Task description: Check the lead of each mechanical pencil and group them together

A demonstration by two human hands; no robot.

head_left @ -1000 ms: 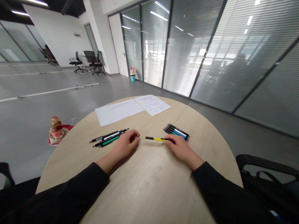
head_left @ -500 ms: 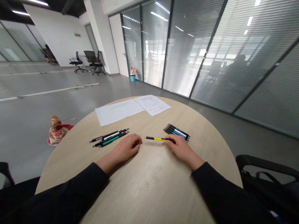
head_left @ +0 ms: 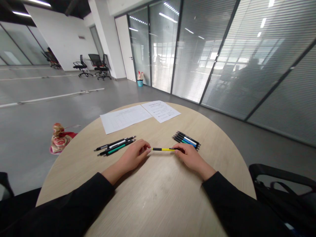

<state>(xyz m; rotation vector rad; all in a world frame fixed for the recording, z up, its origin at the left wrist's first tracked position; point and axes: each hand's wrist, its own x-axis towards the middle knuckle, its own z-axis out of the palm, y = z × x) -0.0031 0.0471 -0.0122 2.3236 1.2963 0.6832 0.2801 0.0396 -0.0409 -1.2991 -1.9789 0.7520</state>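
Note:
A yellow pen [head_left: 166, 149] with a black grip section lies level between my two hands, just above or on the round table. My right hand [head_left: 190, 157] pinches its clip end between thumb and fingers. At the tip end, the thumb and fingertips of my left hand [head_left: 134, 154] close around the point. Several black pens with white and green barrels [head_left: 116, 145] lie loosely to the left of my left hand. Beyond my right hand is a neat row of several pens [head_left: 188, 138], with white, blue and green parts, its near edge partly hidden by the hand.
Two printed paper sheets [head_left: 127, 118] lie at the far side of the wooden table [head_left: 153, 194]. A black chair [head_left: 281, 184] stands close on the right. On the floor to the left is a red and beige patterned bundle [head_left: 60, 138].
The pen's tip end has swung toward me, so the pen now sits level. My left fingertips have closed onto its tip; my right hand keeps its hold.

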